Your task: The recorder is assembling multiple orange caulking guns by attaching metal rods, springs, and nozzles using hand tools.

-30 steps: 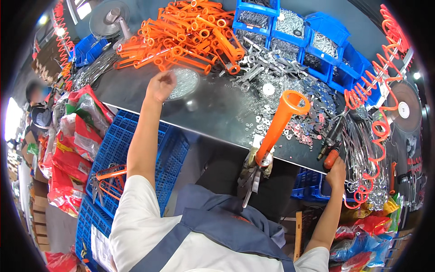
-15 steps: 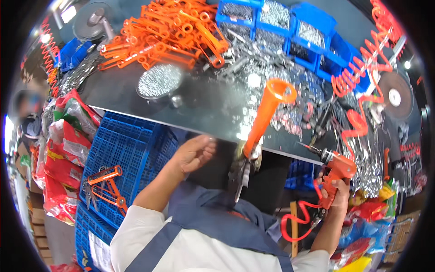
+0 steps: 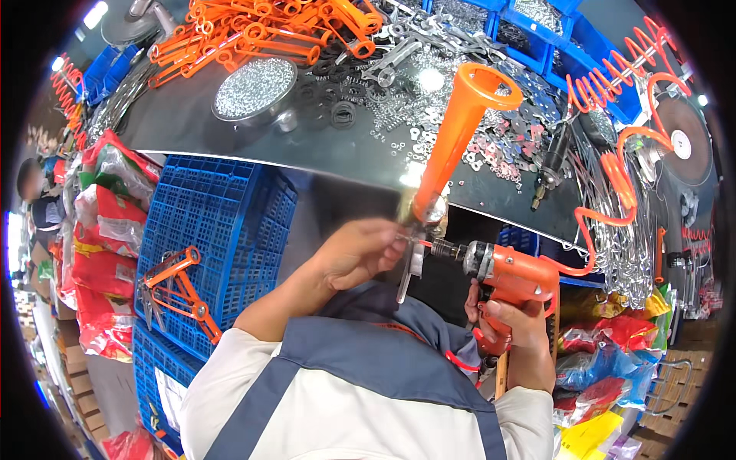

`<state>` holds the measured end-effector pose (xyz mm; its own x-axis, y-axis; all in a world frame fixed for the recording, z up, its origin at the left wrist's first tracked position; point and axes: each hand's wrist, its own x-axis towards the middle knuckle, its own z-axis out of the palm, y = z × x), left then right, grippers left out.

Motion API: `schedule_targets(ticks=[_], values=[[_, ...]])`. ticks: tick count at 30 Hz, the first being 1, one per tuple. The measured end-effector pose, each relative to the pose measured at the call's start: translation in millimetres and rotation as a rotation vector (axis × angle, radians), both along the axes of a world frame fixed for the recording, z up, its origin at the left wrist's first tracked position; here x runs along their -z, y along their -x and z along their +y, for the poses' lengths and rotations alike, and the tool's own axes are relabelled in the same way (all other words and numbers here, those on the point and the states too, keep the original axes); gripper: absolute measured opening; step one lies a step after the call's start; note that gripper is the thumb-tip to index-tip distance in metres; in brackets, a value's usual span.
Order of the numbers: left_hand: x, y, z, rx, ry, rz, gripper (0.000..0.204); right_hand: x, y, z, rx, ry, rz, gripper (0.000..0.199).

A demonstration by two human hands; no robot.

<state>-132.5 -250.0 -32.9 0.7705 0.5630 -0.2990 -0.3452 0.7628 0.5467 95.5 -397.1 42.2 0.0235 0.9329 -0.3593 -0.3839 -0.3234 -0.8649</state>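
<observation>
Since half a second ago: left hand (image 3: 360, 253) came up from the chest to the metal piece under the funnel; right hand (image 3: 510, 322) swung the drill in from 4 o'clock so its bit now meets that piece.
Left hand grip: fingers closed together, pinching a small part against the metal bracket (image 3: 410, 264); what exactly is pinched, cannot tell.
Right hand grip: clamped around the handle of the orange air drill (image 3: 510, 276).
Work piece place: bracket hangs below the bench edge at picture centre, right under the narrow end of the orange funnel (image 3: 456, 130).
Key relation: drill lies at 3 o'clock of the bracket, long axis near level, bit pointing to 9 o'clock, tip touching the pinch point. Left hand sits at 9 o'clock of the same point, so both hands close on it from opposite sides; left is the nearer.
Funnel axis: tilted, mouth up toward 1 o'clock, over the workbench (image 3: 230, 146).
Hose: orange coiled air hose (image 3: 613, 176) runs from the drill up to 1 o'clock, slack.
Around: round tin of small screws (image 3: 253, 84) at 11 o'clock, loose washers (image 3: 475, 146) by the funnel, orange handles (image 3: 253, 34) at 12, blue crate (image 3: 222, 230) at 9 with an orange tool (image 3: 176, 287) hung on it.
In the way: left fingertips just beside the bit; funnel stem close above.
</observation>
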Motion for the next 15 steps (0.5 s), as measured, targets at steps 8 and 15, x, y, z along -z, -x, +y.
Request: schedule_targets(ticks=[8, 15], values=[[5.7, -6.5, -8.9, -0.012, -0.114, 0.138, 0.021, 6.3, -7.9, -1.3, -0.133, -0.064, -0.084, 0.038], [27.3, -7.2, 6.8, 0.074, -0.792, 0.565, 0.022, -8.4, -10.2, 4.8, -0.086, -0.133, -0.153, 0.037]])
